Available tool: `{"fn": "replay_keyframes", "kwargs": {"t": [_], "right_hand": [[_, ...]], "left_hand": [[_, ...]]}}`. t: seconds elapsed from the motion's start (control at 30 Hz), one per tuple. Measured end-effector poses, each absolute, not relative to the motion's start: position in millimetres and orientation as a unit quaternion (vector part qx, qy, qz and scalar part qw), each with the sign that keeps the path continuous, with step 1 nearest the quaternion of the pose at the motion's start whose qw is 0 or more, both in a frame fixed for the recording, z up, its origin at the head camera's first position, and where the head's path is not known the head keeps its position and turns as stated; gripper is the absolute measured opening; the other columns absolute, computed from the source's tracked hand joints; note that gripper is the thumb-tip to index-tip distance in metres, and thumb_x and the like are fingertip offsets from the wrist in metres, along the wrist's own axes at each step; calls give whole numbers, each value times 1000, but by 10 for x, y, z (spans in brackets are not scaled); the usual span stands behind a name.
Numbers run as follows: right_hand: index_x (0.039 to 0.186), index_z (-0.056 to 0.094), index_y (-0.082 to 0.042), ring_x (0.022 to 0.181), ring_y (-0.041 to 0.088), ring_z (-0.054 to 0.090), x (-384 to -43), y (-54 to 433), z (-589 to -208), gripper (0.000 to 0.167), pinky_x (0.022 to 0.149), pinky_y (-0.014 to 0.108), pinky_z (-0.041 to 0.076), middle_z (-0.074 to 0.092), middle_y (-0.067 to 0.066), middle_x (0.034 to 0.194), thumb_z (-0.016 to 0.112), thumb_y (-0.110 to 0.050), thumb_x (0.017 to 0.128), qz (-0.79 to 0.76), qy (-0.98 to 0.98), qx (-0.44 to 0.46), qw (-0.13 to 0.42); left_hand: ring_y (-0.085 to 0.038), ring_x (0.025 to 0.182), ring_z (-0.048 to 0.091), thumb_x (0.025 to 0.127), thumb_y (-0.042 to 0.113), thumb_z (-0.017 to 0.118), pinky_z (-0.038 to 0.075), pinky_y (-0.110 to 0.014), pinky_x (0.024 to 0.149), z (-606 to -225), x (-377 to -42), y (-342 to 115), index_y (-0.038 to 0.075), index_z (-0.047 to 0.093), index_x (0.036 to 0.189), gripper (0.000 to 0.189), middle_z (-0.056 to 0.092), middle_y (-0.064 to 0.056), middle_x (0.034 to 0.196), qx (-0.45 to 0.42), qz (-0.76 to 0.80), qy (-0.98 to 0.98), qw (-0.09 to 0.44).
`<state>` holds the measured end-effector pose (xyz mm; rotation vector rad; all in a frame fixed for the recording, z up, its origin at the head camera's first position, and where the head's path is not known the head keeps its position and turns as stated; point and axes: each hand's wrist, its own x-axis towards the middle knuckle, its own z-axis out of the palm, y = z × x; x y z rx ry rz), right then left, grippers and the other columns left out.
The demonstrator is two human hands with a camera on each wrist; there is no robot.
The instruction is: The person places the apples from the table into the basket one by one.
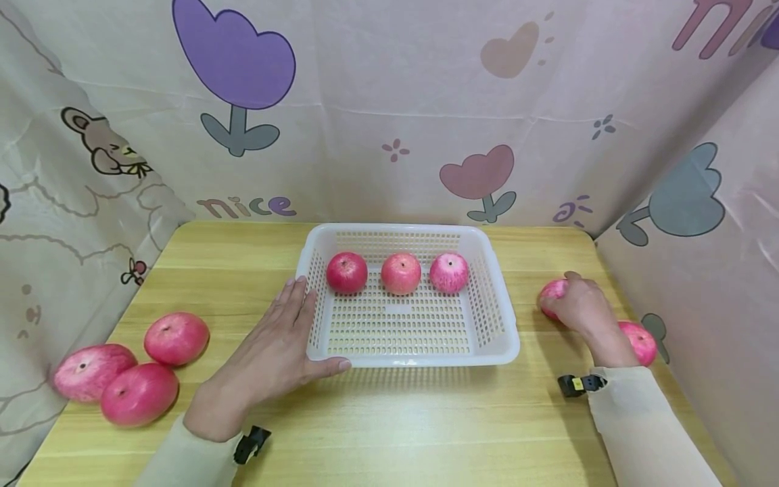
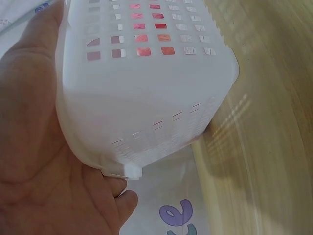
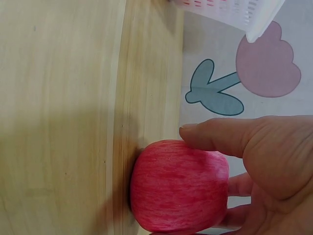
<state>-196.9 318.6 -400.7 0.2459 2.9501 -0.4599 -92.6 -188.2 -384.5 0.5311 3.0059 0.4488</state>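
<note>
A white plastic basket (image 1: 398,362) with perforated walls stands mid-table, holding a row of three apples: a dark red one (image 1: 347,274), a lighter one (image 1: 401,274) and a streaked pink one (image 1: 449,274). My left hand (image 1: 274,345) rests at its near left corner, fingers extended along the left rim and thumb on the front rim. On the right, my right hand (image 1: 585,308) grips a red apple (image 3: 178,186), thumb on one side and fingers on the other. That apple sits low at the tabletop. Another apple (image 1: 640,343) lies partly hidden behind the right wrist.
Three more apples lie at the table's left: one at the back (image 1: 176,338), a streaked one by the edge (image 1: 91,372) and one in front (image 1: 140,394). Printed cloth (image 1: 377,81) hangs around the wooden table (image 1: 402,433) at the back and both sides.
</note>
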Motion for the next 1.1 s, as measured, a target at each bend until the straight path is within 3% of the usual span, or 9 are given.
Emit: {"fn": "replay_keyframes", "kwargs": {"t": [0.3, 0.53, 1.1], "right_hand": [[154, 25, 20, 124, 64, 46, -1946, 3154, -3994, 95, 106, 76, 42, 35, 52, 144, 70, -37, 92, -158, 979, 99, 79], [149, 33, 22, 121, 63, 50, -1922, 3165, -3986, 86, 104, 74, 44, 44, 52, 136, 68, -34, 95, -161, 982, 84, 53], [148, 37, 18, 119, 63, 51, -1878, 3096, -3689, 76, 101, 76, 43, 48, 47, 136, 67, -29, 97, -167, 984, 66, -3]], "left_hand": [[-46, 163, 3, 79, 91, 60, 20, -61, 129, -3840, -931, -1883, -9, 25, 163, 135, 5, -30, 174, 168, 148, 974, 30], [-46, 163, 3, 78, 96, 53, 19, -61, 129, -3854, -930, -1886, -10, 25, 162, 138, 6, -30, 174, 168, 149, 974, 30], [-45, 163, 3, 77, 95, 55, 21, -61, 129, -3859, -923, -1881, -9, 25, 163, 138, 6, -29, 174, 164, 156, 973, 29]]}}
